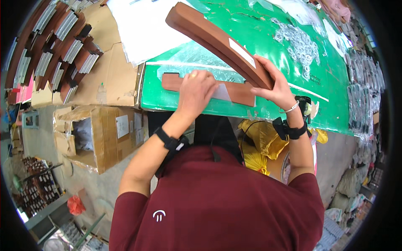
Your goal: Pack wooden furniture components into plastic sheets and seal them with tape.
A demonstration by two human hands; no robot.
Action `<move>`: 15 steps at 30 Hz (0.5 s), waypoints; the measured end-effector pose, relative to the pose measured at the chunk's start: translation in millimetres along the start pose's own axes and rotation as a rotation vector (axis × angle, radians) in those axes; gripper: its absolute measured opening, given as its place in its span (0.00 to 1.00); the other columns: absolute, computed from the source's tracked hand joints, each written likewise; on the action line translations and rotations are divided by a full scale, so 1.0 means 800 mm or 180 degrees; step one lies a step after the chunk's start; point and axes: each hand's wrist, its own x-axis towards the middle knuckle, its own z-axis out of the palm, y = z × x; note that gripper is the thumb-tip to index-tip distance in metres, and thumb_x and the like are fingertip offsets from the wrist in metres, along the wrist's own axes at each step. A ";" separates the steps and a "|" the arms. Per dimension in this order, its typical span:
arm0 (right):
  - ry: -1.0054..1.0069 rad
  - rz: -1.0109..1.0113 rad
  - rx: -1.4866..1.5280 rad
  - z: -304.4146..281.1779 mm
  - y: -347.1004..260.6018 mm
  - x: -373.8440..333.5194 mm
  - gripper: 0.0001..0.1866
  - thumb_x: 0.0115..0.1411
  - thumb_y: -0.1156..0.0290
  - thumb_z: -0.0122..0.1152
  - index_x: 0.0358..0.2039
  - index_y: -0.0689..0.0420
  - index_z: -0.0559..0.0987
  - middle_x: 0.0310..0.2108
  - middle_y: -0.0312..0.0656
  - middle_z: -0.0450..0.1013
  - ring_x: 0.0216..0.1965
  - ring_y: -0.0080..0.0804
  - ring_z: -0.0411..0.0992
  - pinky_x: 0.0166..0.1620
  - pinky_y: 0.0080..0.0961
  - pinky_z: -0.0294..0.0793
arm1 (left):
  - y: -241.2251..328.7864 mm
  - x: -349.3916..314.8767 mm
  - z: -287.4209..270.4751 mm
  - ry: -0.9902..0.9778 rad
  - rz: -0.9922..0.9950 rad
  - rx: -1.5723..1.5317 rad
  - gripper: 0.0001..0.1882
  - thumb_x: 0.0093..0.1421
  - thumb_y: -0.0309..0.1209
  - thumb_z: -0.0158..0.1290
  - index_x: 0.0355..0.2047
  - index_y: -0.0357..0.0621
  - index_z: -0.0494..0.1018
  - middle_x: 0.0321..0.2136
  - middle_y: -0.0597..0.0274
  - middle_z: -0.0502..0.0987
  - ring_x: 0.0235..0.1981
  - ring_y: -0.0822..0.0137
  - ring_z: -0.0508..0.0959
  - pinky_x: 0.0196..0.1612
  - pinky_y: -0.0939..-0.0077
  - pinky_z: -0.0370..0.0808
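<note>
A long curved brown piece (pixel 213 39), wood-like and bearing a white label, slants up and away to the left. My right hand (pixel 274 85) is closed round its near end, thumb at the front. Below it, a shorter flat brown piece (pixel 243 93) lies near the table's front edge. Over its left half my left hand (pixel 194 93) rests with fingers bunched together; whatever is between the fingertips is hidden. Right beside those fingers, a pale, slightly see-through label (pixel 222 92) lies across the flat piece.
The green-covered table (pixel 259 25) carries clear plastic film (pixel 197 56), a white sheet (pixel 144 29) and a heap of clear plastic bits (pixel 299 44). Stacked brown pieces (pixel 50 50) stand on cardboard at left. An open carton (pixel 104 134) and yellow bags (pixel 266 140) sit below the table.
</note>
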 end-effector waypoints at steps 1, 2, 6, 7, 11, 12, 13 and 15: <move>0.0012 0.0004 -0.0009 0.000 -0.001 -0.004 0.45 0.46 0.63 0.78 0.64 0.59 0.67 0.60 0.44 0.69 0.61 0.34 0.66 0.64 0.32 0.63 | -0.011 0.016 0.011 0.0168 -0.0050 0.0013 0.11 0.52 0.29 0.62 0.36 0.46 0.80 0.38 0.59 0.79 0.36 0.55 0.78 0.35 0.60 0.74; -0.0053 0.0027 0.0052 0.003 -0.004 -0.008 0.46 0.45 0.63 0.78 0.64 0.59 0.67 0.59 0.44 0.69 0.61 0.34 0.66 0.64 0.32 0.63 | -0.019 0.021 0.017 0.0167 -0.0049 0.0008 0.11 0.52 0.29 0.62 0.36 0.46 0.80 0.38 0.59 0.79 0.36 0.55 0.78 0.35 0.60 0.74; -0.0027 -0.0214 -0.0503 0.023 -0.002 -0.016 0.46 0.42 0.62 0.79 0.63 0.57 0.69 0.59 0.46 0.70 0.60 0.43 0.67 0.65 0.37 0.61 | -0.048 0.020 0.027 0.0201 -0.1025 -0.0010 0.14 0.51 0.32 0.65 0.37 0.40 0.79 0.34 0.49 0.80 0.37 0.49 0.79 0.41 0.57 0.74; 0.0009 -0.0341 -0.0756 0.028 -0.002 -0.018 0.46 0.40 0.63 0.79 0.62 0.57 0.70 0.59 0.47 0.70 0.60 0.46 0.67 0.65 0.38 0.61 | -0.067 0.011 0.032 0.0408 -0.1079 0.0316 0.13 0.51 0.31 0.64 0.37 0.39 0.79 0.37 0.46 0.81 0.38 0.48 0.80 0.41 0.58 0.75; 0.0019 -0.0527 -0.1202 0.053 0.010 -0.013 0.48 0.37 0.64 0.80 0.61 0.56 0.69 0.57 0.47 0.71 0.59 0.47 0.67 0.63 0.41 0.61 | -0.139 -0.019 -0.055 0.1791 -0.2156 -0.0721 0.09 0.64 0.27 0.54 0.43 0.37 0.78 0.36 0.55 0.81 0.35 0.66 0.79 0.40 0.73 0.74; -0.0165 -0.0621 -0.1439 0.062 0.016 -0.006 0.49 0.36 0.64 0.80 0.61 0.55 0.69 0.56 0.47 0.71 0.60 0.47 0.67 0.63 0.42 0.61 | -0.154 -0.029 -0.070 0.1957 -0.2227 -0.0705 0.10 0.65 0.27 0.53 0.45 0.38 0.77 0.35 0.58 0.80 0.35 0.69 0.77 0.40 0.73 0.74; -0.0327 -0.0715 -0.1706 0.069 0.020 -0.006 0.50 0.35 0.64 0.81 0.62 0.54 0.69 0.56 0.46 0.72 0.60 0.46 0.67 0.62 0.43 0.62 | -0.158 -0.037 -0.084 0.2131 -0.2274 -0.0720 0.11 0.66 0.28 0.53 0.46 0.38 0.77 0.35 0.61 0.79 0.35 0.72 0.76 0.40 0.74 0.74; -0.0325 -0.0719 -0.1954 0.077 0.036 -0.007 0.52 0.33 0.65 0.82 0.63 0.54 0.68 0.58 0.44 0.71 0.61 0.44 0.67 0.64 0.44 0.62 | -0.150 -0.046 -0.103 0.1957 -0.2301 -0.0628 0.11 0.66 0.28 0.53 0.47 0.39 0.77 0.35 0.61 0.79 0.35 0.72 0.76 0.40 0.74 0.74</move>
